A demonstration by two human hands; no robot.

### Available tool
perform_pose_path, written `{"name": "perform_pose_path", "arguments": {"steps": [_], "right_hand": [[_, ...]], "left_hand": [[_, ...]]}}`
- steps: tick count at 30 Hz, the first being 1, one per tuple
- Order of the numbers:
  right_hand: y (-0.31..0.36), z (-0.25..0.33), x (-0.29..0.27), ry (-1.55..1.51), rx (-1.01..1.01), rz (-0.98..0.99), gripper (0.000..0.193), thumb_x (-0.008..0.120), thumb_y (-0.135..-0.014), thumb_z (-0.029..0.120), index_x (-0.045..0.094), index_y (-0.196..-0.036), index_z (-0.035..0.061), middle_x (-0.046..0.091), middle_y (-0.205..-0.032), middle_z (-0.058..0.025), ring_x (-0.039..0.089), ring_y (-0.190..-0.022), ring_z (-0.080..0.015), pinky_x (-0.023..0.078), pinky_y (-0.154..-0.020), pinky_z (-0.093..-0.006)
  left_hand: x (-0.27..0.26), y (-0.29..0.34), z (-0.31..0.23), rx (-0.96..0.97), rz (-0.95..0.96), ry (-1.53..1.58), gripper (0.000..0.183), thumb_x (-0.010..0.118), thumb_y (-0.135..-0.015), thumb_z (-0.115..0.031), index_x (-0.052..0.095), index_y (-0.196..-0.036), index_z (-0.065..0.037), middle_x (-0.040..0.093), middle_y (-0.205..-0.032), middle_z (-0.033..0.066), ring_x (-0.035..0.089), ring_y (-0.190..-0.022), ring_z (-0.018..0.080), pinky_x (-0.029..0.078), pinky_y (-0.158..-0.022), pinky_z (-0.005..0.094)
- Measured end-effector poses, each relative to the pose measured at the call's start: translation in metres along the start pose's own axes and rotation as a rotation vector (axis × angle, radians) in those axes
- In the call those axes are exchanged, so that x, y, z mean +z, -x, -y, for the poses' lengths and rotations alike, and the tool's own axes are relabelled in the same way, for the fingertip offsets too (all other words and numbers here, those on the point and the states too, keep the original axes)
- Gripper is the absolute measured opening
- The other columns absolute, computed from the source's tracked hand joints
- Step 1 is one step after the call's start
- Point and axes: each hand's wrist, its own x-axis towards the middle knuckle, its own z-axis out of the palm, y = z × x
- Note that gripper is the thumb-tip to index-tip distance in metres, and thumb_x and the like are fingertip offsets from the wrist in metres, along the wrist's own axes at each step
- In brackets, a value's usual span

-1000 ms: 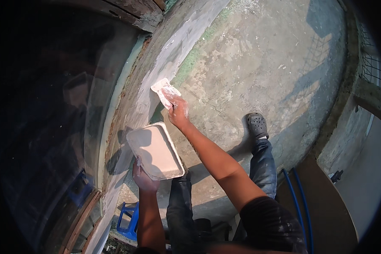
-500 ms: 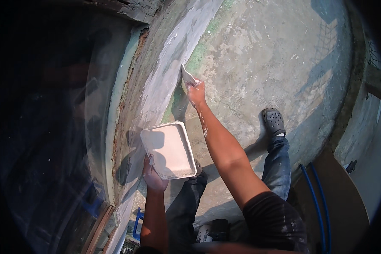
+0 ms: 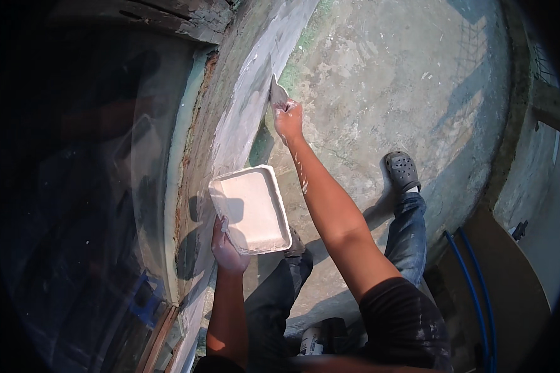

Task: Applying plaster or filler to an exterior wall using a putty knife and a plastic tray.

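My left hand [image 3: 230, 253] grips a shallow white rectangular tray [image 3: 279, 205] by its near left corner, thumb over the rim. A pale coating covers the tray's inside, and shadows fall across it. Farther ahead, my right hand [image 3: 289, 121] is closed round a putty knife [image 3: 278, 94], its handle mostly hidden in the fist. The blade's tip meets the right edge of a whitish smeared band [image 3: 246, 99] along the base of the wall; whether it presses on the surface, I cannot tell. White smears mark both hands and the right forearm.
Rough concrete floor [image 3: 379, 81] with green stains spreads to the right. My foot in a grey clog [image 3: 402, 171] stands on it. Blue tubes [image 3: 473, 286] run by a brown panel at the lower right. A dark glass-like surface [image 3: 93, 186] fills the left, beside a worn ledge.
My right hand and the putty knife have moved slightly farther along the band, and the blade has turned a little. The tray in my left hand has shifted slightly upward in view.
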Motion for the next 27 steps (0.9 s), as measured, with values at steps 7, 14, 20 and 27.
{"name": "perform_pose_path", "arguments": {"steps": [7,14,20,27], "right_hand": [[0.099,0.039,-0.088,0.321,-0.375,0.349,0.024,0.059,-0.09,0.005,0.065,-0.111,-0.0033,0.069,-0.092,-0.0169,0.063,-0.082,-0.032,0.05,-0.08,-0.0372],[0.152,0.298,-0.239,-0.53,0.147,0.166,0.025,0.074,-0.088,0.015,0.065,-0.103,-0.0026,0.068,-0.091,-0.0039,0.061,-0.076,-0.0118,0.049,-0.074,-0.0284],[0.196,0.453,-0.353,-0.564,0.0,0.152,0.023,0.074,-0.088,0.016,0.066,-0.101,-0.0018,0.069,-0.089,-0.0049,0.063,-0.08,-0.0116,0.048,-0.076,-0.027],[0.258,0.624,-0.45,0.055,-0.38,-0.008,0.034,0.071,-0.091,0.023,0.065,-0.11,-0.0044,0.072,-0.096,-0.0122,0.065,-0.084,-0.0176,0.05,-0.079,-0.0322]], "left_hand": [[0.039,0.042,-0.023,-0.054,0.049,0.061,0.054,0.052,-0.096,-0.032,0.044,-0.141,-0.005,0.053,-0.135,0.0121,0.05,-0.127,0.0319,0.038,-0.108,0.048],[0.129,0.145,-0.082,-0.025,0.251,0.14,0.052,0.046,-0.099,-0.028,0.041,-0.144,-0.004,0.052,-0.14,0.0122,0.051,-0.129,0.0289,0.038,-0.109,0.0436],[0.241,0.253,-0.124,0.113,0.423,0.12,0.052,0.041,-0.102,-0.033,0.042,-0.144,-0.002,0.053,-0.14,0.0122,0.052,-0.128,0.0271,0.039,-0.109,0.0404],[0.377,0.386,-0.161,0.226,0.496,0.22,0.043,0.044,-0.101,-0.024,0.048,-0.137,-0.002,0.057,-0.131,0.0096,0.055,-0.121,0.0244,0.043,-0.104,0.0387]]}}
